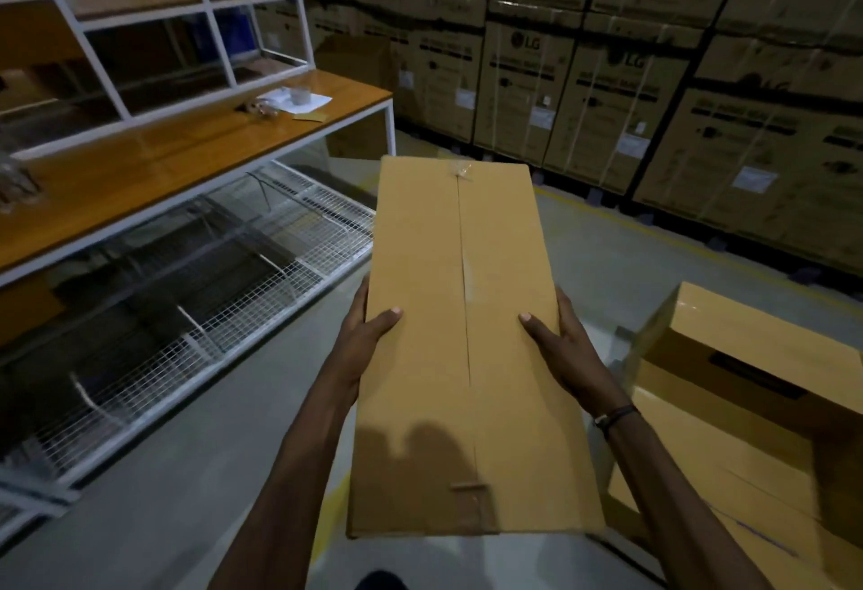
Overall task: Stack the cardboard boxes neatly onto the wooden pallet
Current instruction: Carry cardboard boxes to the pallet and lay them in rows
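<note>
Stacked boxes (747, 402) are sitting low right; no pallet is showing. The carried cardboard box (462, 346) is hanging above the floor, left hand (362, 346) and right hand (562, 351) clamping its sides. Side-only grip is risking slippage.

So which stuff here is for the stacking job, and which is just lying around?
For the job:
- box, held by the left hand and right hand
- stacked boxes at lower right

Just lying about:
- bench with papers and a small cup
- wire shelf under it
- wall of big printed cartons

No pallet is visible.
</note>
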